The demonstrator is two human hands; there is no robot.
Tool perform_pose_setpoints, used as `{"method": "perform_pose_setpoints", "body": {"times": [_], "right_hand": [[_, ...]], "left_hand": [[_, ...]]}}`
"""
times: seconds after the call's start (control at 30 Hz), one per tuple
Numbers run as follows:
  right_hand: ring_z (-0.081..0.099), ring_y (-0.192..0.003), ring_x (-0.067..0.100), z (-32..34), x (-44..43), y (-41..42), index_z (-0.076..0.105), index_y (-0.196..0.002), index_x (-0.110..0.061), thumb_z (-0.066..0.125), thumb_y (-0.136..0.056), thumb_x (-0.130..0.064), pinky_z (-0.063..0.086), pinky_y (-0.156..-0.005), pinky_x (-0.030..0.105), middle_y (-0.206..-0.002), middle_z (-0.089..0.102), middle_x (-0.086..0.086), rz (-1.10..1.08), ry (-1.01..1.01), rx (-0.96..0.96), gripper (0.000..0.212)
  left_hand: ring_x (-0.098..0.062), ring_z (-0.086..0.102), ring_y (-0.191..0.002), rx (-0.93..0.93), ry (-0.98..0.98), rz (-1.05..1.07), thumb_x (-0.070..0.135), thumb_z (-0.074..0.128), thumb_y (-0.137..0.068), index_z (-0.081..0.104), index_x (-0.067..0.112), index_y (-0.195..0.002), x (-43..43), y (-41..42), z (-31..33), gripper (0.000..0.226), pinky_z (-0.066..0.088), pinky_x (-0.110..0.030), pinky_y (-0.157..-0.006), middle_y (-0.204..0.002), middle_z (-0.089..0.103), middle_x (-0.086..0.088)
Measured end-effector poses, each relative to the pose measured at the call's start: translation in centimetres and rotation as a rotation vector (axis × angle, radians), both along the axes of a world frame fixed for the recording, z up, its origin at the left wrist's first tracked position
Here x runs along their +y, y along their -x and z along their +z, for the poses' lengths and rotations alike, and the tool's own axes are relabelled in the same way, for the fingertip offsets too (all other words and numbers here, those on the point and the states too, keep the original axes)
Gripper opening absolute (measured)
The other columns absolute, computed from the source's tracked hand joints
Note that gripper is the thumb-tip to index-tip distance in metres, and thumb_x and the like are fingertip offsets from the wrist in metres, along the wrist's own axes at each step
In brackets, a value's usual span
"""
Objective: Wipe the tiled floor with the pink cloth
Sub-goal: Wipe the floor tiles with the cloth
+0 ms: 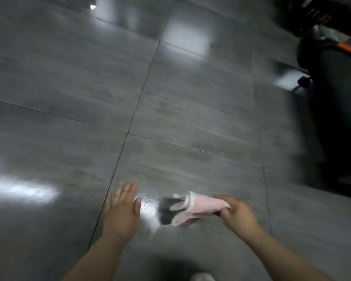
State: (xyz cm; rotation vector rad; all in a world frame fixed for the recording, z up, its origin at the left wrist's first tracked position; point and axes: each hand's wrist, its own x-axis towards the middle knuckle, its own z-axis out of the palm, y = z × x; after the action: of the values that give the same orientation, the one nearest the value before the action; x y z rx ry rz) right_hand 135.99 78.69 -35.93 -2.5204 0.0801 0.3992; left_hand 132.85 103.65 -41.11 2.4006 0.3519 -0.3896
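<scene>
Right hand grips bunched cloth by one end, just above floor. Left hand flat, fingers straight. Risk: narrow contact misses wet patch; glossy floor, bracing hand may slip.

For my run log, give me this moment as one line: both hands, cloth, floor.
right hand: grips cloth | cloth: dangling, contact with floor unclear | left hand: fingers straight, beside cloth
</scene>
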Motion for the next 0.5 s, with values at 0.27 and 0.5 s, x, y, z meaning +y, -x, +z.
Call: {"method": "perform_pose_setpoints", "body": {"times": [0.27, 0.5], "right_hand": [[0.058, -0.094, 0.040, -0.5, -11.6, -4.4, 0.062, -0.107, 0.008, 0.029, -0.063, -0.026, 0.034, -0.069, 0.031, -0.103, 0.064, 0.032, -0.552, 0.099, -0.257, 0.065], [0.065, -0.096, 0.038, -7.7, -14.8, -3.9, 0.067, -0.105, 0.000, 0.041, -0.063, -0.032, 0.044, -0.082, 0.032, -0.108, 0.068, 0.022, -0.148, 0.277, -0.164, 0.058]], "left_hand": [[-0.022, 0.016, -0.142, 0.031, -0.120, -0.114, 0.042, 0.017, -0.076, 0.026, 0.014, -0.140, -3.2, -4.7, -4.7, 0.070, 0.011, -0.043, -0.115, -0.151, 0.027, -0.008], [-0.022, 0.015, -0.142, 0.091, -0.142, -0.184, 0.035, 0.028, -0.091, 0.025, 0.016, -0.140, -8.3, -6.3, -7.6, 0.053, 0.009, -0.042, -0.115, -0.151, 0.025, -0.006]]}}
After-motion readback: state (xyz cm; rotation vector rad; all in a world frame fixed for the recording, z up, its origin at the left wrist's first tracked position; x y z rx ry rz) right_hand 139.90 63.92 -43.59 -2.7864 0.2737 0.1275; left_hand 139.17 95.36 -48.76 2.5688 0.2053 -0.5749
